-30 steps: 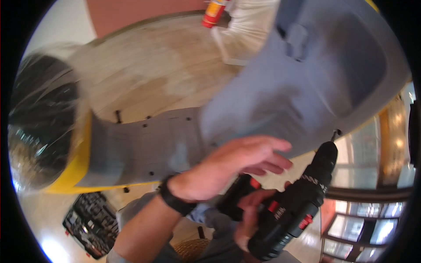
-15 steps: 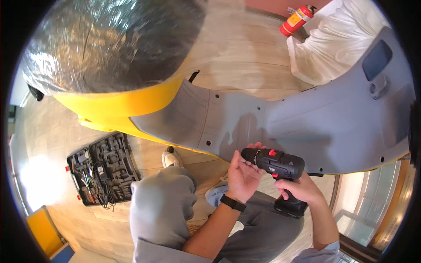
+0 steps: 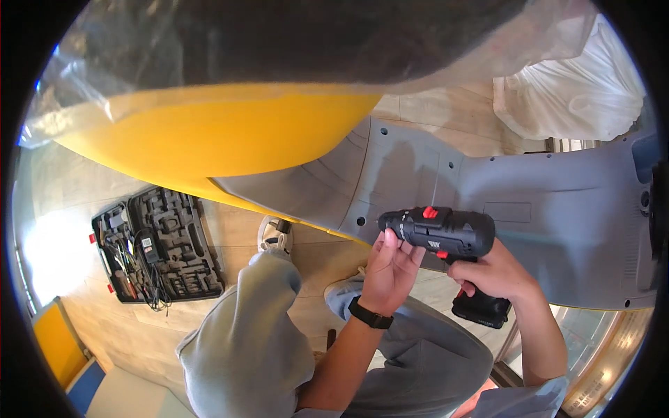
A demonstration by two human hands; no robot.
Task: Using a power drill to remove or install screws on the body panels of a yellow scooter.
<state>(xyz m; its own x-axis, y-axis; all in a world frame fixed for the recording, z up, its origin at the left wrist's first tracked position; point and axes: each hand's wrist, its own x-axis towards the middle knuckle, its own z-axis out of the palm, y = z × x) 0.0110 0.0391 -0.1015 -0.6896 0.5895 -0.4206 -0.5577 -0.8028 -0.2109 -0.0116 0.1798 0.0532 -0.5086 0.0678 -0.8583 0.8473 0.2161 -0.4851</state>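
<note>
The right hand (image 3: 491,273) is wrapped around the grip of a black cordless drill (image 3: 446,233), holding it level with its nose pointing toward the person's left. The left hand (image 3: 390,268) is closed lightly on that nose, fingertips (image 3: 382,240) pinching the chuck; a dark watch (image 3: 371,315) sits on its wrist. Whether a bit is seated there cannot be told.

The risk, as I judge it, lies in those fingers: if the trigger under the right hand is pressed while the left grips the chuck, it could spin against the skin or fling a loose bit.

Just beyond the drill's nose lies the grey moulded panel (image 3: 557,209), with a small screw hole (image 3: 361,221) just past the left fingertips. The panel's yellow-trimmed lower edge runs close under the right hand, so room there is tight. Above and left of both hands hangs a yellow body shell (image 3: 209,139) under clear plastic wrap (image 3: 104,63), closing off upward movement. Below the hands are the person's knees in grey trousers (image 3: 258,327). Open wooden floor (image 3: 70,188) lies well left of the left hand, where an open black tool case (image 3: 157,251) rests.
</note>
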